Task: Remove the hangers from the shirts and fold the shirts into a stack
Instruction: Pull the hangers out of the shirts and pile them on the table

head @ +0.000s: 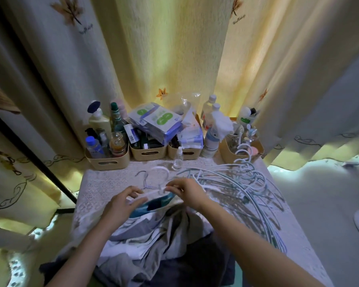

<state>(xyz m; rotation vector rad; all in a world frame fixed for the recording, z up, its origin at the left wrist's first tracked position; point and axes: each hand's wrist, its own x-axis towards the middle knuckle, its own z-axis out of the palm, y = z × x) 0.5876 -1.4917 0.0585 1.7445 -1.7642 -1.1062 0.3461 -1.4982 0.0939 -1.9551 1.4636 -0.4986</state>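
Pale yellow curtains (pixel 170 48) are hanging behind a desk (pixel 100 183) that is wearing a lace cloth, and along its back edge beige storage baskets (pixel 108 160) are holding bottles and packets.

Seen from the head camera, a heap of shirts (pixel 153 237) is lying at the near edge of the desk, right in front of the person. A loose pile of bare hangers (pixel 236 183) is spreading over the right side. On top of the heap, a shirt with a teal collar (pixel 162 204) is carrying a white hanger (pixel 151 193), its hook pointing away toward the baskets.

The left hand (pixel 122 200) is curling its fingers round the hanger's left arm. The right hand (pixel 187 190) is pinching it near the neck, just beside the hook, so neither hand is free. Both forearms are reaching forward and converging over the collar, wrists low.

To my eye, the person is working this hanger out of the neck opening. The next move, I judge, is calling for tipping one arm of the hanger through the collar, sliding it clear and laying it with the pile at the right. No folded stack is showing.
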